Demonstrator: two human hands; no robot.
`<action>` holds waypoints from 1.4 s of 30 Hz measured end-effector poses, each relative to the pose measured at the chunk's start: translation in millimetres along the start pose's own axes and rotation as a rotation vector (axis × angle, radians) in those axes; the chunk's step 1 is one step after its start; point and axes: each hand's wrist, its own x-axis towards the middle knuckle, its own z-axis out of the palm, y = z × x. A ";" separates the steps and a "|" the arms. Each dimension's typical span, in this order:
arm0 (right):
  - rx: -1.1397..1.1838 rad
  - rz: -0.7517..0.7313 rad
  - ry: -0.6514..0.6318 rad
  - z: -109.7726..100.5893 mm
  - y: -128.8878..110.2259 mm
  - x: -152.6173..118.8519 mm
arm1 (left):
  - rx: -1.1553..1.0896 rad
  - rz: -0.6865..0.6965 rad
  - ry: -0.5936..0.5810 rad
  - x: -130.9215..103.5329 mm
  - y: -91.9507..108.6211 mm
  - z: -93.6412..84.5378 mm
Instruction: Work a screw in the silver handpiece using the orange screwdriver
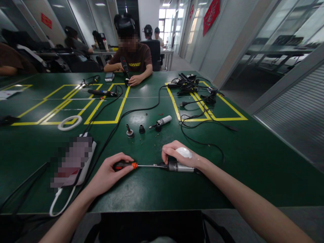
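**Forearms point(235, 189) nearest, reaching in to a screwdriver point(148, 166) and a silver tool point(183, 167)**

Green bench point(157, 199) under everything; silver tool taken as landmark, lying flat by the near edge. Across from it, at the far side, a co-worker point(140, 59) bends over a dark driver.

Left hand point(108, 172), left of the landmark: closed narrow round the screwdriver's dark handle, thumb and finger at the orange collar. Right hand point(176, 152), over the landmark: fingers curled down on its black front end, palm side hidden; grip looks close. White patch point(184, 152) on its back.

Beyond and right of the landmark, a heap of black cables point(184, 82). Well to its left, a slab point(76, 157), top blurred out.

Screwdriver shaft runs to the landmark's nose; contact cannot be told. Second silver cylinder point(165, 120) lies beyond the landmark. Left of that, a round-based part point(130, 133) and a black cone point(141, 129). Smallest: loose screws point(141, 144), scattered between cone and landmark.

Handling, as judged: landmark stiff, fairly light, smooth barrel apt to roll or slip; best held at the dark grey band, slender nose spared side load. Screwdriver rigid; handle gives the surest hold. Screws easily lost; pinch singly.
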 end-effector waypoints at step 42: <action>0.001 0.002 0.010 0.4 0.8 0.3 | 0.025 0.056 -0.066 0.4 -2.6 1.2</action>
